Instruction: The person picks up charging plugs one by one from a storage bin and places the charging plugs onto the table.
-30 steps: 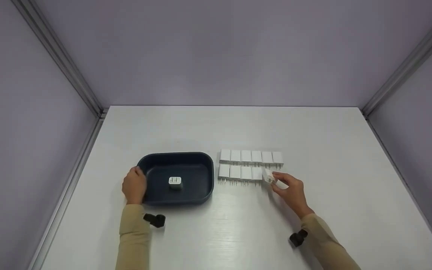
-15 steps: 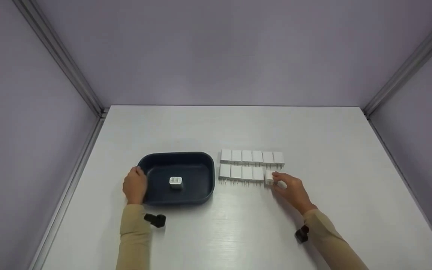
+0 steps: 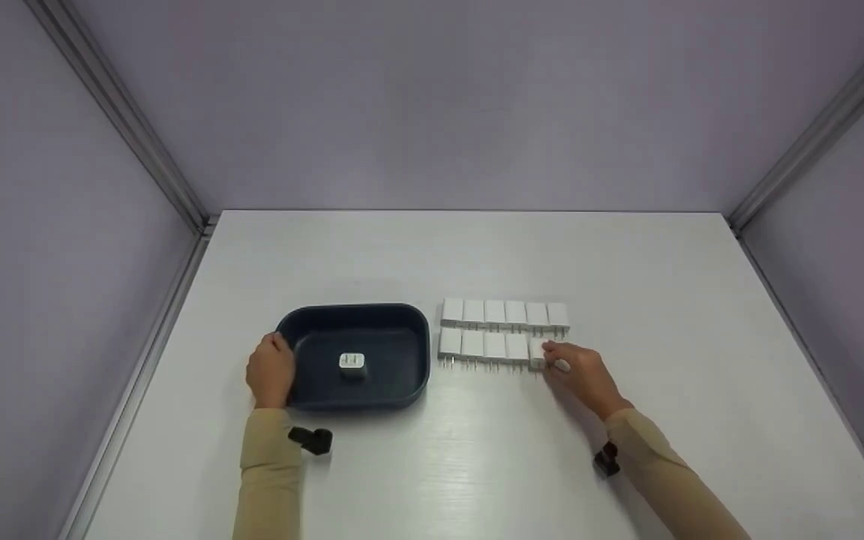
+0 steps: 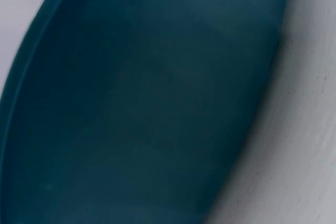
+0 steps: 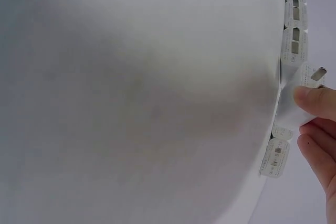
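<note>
In the head view my left hand [image 3: 271, 371] grips the left rim of a dark blue tray [image 3: 394, 390]. A single white charger plug [image 3: 352, 366] stands inside it with its prongs up. My right hand [image 3: 578, 375] pinches another white charger [image 3: 538, 349] between thumb and fingers, at the right end of the front row of chargers [image 3: 483, 345]. That charger lies close beside its neighbour, its prongs toward me. In the right wrist view the thumb lies on the held charger [image 5: 293, 103]. Only the tray wall [image 4: 147, 103] fills the left wrist view; the left hand is hidden there.
A back row of several white chargers [image 3: 505, 312] lies just behind the front row, prongs also toward me. Everything is on a white table [image 3: 432, 472], with grey walls [image 3: 432, 105] at the back and sides. A small black device [image 3: 312, 440] is worn at each wrist.
The charger in my right hand was tilted at the row's end a second ago; it has been laid flat and lined up beside the front row. My left hand and the tray have stayed put.
</note>
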`<move>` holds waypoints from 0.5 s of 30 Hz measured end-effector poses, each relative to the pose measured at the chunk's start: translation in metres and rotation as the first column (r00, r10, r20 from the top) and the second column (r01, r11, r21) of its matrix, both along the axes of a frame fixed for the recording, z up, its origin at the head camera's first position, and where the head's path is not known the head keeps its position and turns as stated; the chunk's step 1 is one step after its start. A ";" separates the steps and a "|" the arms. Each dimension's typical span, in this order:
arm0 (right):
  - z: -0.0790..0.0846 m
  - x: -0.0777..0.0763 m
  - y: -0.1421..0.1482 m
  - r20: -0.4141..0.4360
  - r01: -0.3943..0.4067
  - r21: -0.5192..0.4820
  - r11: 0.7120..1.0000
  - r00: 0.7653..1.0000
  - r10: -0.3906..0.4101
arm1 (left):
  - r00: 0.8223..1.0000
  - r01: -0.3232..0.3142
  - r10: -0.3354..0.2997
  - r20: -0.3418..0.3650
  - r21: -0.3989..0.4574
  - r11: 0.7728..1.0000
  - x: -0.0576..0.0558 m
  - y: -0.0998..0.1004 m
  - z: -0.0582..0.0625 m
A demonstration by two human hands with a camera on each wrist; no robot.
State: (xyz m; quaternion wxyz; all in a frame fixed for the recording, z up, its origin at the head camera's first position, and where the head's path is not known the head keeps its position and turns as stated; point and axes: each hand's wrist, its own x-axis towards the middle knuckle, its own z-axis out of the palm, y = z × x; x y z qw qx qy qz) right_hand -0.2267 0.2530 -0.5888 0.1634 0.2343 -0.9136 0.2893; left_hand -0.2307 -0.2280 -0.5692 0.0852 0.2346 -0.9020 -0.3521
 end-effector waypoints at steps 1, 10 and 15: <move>-0.001 -0.001 0.000 -0.026 -0.009 0.001 1.000 1.000 0.009 | 1.000 -0.001 0.001 0.000 -0.002 1.000 0.000 0.000 0.000; -0.003 -0.008 0.001 -0.072 -0.013 0.063 0.998 0.997 0.018 | 1.000 0.000 0.000 0.026 0.003 1.000 0.000 0.000 0.003; -0.002 -0.011 0.001 -0.102 -0.025 0.144 0.989 0.994 0.040 | 1.000 0.000 0.000 0.026 0.009 1.000 0.001 0.001 0.003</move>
